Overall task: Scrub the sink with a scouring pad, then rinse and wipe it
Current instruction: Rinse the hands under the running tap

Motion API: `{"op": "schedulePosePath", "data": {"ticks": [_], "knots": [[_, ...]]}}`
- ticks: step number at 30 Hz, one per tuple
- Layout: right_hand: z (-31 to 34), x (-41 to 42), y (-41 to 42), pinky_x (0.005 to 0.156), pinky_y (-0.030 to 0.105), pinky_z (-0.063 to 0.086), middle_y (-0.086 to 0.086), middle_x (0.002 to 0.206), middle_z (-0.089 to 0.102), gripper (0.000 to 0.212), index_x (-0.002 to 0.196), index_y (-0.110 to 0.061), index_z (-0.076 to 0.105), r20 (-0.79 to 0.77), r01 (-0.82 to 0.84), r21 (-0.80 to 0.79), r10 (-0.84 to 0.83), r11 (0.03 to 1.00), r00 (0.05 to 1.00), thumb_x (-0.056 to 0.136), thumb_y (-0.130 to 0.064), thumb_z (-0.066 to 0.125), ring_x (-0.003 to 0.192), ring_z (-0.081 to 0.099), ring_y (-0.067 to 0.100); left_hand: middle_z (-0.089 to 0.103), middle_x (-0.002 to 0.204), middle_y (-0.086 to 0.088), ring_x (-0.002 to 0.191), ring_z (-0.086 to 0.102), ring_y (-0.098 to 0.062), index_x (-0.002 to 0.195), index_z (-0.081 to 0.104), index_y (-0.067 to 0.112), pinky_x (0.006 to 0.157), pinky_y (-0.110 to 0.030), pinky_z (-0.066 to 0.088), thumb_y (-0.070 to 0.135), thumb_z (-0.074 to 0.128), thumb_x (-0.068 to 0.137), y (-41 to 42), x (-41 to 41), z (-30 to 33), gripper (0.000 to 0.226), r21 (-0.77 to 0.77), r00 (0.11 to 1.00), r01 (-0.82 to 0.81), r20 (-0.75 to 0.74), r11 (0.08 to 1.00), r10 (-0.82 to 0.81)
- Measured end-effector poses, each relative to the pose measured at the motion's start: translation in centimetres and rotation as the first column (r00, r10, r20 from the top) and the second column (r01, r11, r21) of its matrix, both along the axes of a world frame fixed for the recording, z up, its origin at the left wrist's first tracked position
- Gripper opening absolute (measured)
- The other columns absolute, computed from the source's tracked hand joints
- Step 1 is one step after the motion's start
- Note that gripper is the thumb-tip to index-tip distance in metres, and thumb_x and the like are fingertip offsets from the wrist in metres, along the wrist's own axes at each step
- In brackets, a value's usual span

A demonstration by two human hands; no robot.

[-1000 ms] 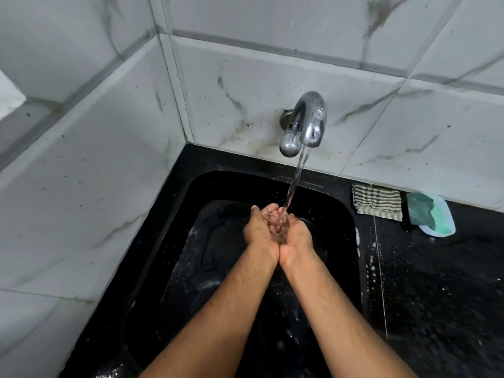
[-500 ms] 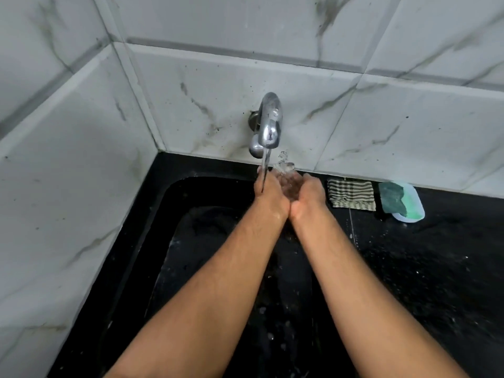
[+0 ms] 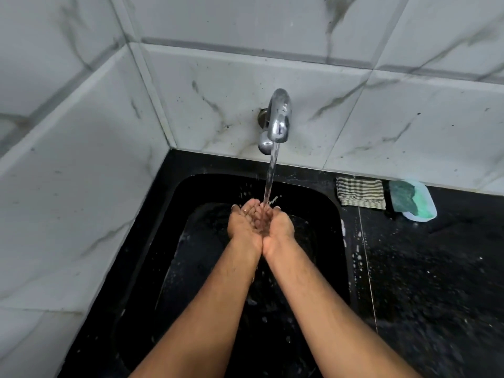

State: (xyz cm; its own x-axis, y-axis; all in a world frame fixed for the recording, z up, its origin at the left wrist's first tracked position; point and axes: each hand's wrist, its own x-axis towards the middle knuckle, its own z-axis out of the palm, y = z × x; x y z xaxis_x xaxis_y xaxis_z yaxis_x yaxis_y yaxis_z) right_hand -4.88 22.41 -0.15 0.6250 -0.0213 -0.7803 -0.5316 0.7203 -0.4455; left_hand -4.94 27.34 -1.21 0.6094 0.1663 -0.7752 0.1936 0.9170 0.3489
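The black sink (image 3: pixel 174 214) lies below a chrome tap (image 3: pixel 278 118) on the tiled wall, and water runs from the tap in a thin stream. My left hand (image 3: pixel 244 223) and my right hand (image 3: pixel 281 225) are pressed side by side, palms up, cupped under the stream above the basin. They hold no object; water pools in them. The green scouring pad (image 3: pixel 402 196) lies in a white soap dish (image 3: pixel 425 211) on the counter right of the sink. A striped cloth (image 3: pixel 360 192) lies beside it.
A black counter (image 3: pixel 436 282) speckled with water drops runs along the right of the sink. White marble-look tiles (image 3: pixel 81 173) close in the left side and the back. Foam flecks dot the sink's right rim.
My cupped hands have come back down from near the tap's spout to lower in the basin, and water falls into them again. The view has shifted.
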Motion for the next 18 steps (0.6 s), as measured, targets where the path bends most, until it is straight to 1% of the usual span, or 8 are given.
{"op": "schedulePosePath", "data": {"ticks": [2,4,7,9,11,12,15,18], "knots": [[0.3,0.0,0.1,0.036,0.017,0.045,0.005,0.045,0.061,0.042,0.074,-0.003,0.061,0.015,-0.027,-0.005,0.027,1.000,1.000,0.105,-0.018,0.036,0.033,0.055,0.011,0.067,0.084,-0.013,0.074,0.066,-0.024,0.102,0.066,0.002,0.069,-0.032,0.063,0.041,0.030,0.110,0.0,0.0,0.2,0.053,0.038,0.999,0.043,-0.016,0.998,-0.043],[0.3,0.0,0.1,0.034,0.015,0.041,0.002,0.042,0.058,0.047,0.068,-0.005,0.060,0.023,-0.059,-0.028,0.059,0.998,0.998,0.105,-0.016,0.033,0.031,0.051,0.008,0.067,0.074,-0.011,0.062,0.065,-0.020,0.098,0.066,0.003,0.046,-0.024,0.057,0.039,0.032,0.110,-0.2,-0.2,0.1,0.052,0.067,0.997,0.074,-0.032,0.995,-0.072],[-0.1,-0.6,-0.2,0.042,0.020,0.048,0.004,0.047,0.061,0.043,0.066,-0.006,0.059,-0.003,-0.053,-0.023,0.053,0.998,0.999,0.103,-0.011,0.037,0.038,0.058,0.012,0.066,0.057,-0.006,0.053,0.065,-0.016,0.088,0.065,0.004,0.051,-0.026,0.056,0.036,0.035,0.110,-0.7,-0.5,-0.8,0.049,0.042,0.997,0.074,-0.033,0.996,-0.073],[-0.4,-0.6,-0.4,0.059,0.028,0.054,0.007,0.059,0.062,0.037,0.068,-0.005,0.058,-0.016,-0.043,-0.008,0.043,0.999,0.999,0.100,-0.006,0.039,0.053,0.061,0.018,0.063,0.055,-0.005,0.052,0.063,-0.016,0.079,0.062,0.005,0.055,-0.027,0.057,0.032,0.037,0.109,-1.2,-0.6,-1.2,0.048,0.021,0.997,0.064,-0.039,0.998,-0.063],[-0.4,-0.2,-0.7,0.076,0.034,0.055,0.008,0.065,0.059,0.034,0.069,-0.005,0.055,-0.005,-0.020,0.013,0.020,1.000,1.000,0.099,-0.002,0.038,0.061,0.058,0.020,0.060,0.050,-0.003,0.043,0.060,-0.014,0.074,0.059,0.006,0.050,-0.024,0.053,0.029,0.039,0.109,-1.8,-0.1,-0.9,0.047,0.020,0.998,0.051,-0.034,0.999,-0.050],[-0.4,0.3,-0.9,0.077,0.035,0.056,0.007,0.064,0.060,0.034,0.069,-0.006,0.055,-0.001,-0.001,0.022,0.001,1.000,1.000,0.099,-0.001,0.039,0.062,0.058,0.020,0.060,0.048,-0.003,0.042,0.060,-0.014,0.073,0.059,0.006,0.051,-0.023,0.053,0.028,0.039,0.109,-2.1,0.3,-0.5,0.047,0.027,0.999,0.052,-0.016,0.998,-0.051],[0.1,1.1,-1.3,0.059,0.033,0.057,0.008,0.070,0.067,0.029,0.077,-0.004,0.064,0.028,0.006,0.018,-0.006,1.000,1.000,0.100,-0.008,0.045,0.063,0.067,0.020,0.065,0.060,-0.007,0.055,0.063,-0.018,0.078,0.063,0.003,0.058,-0.025,0.056,0.030,0.039,0.109,-2.2,1.3,0.3,0.047,0.075,0.995,0.088,0.031,0.993,-0.090],[-0.4,1.5,-1.6,0.060,0.031,0.057,0.009,0.077,0.073,0.025,0.084,-0.005,0.070,0.066,-0.050,-0.020,0.051,0.999,0.997,0.099,-0.014,0.052,0.067,0.072,0.020,0.072,0.080,-0.011,0.067,0.069,-0.020,0.093,0.071,0.000,0.056,-0.024,0.057,0.030,0.044,0.107,-2.3,1.6,-0.3,0.043,0.171,0.995,0.091,0.027,0.981,-0.097]]}}
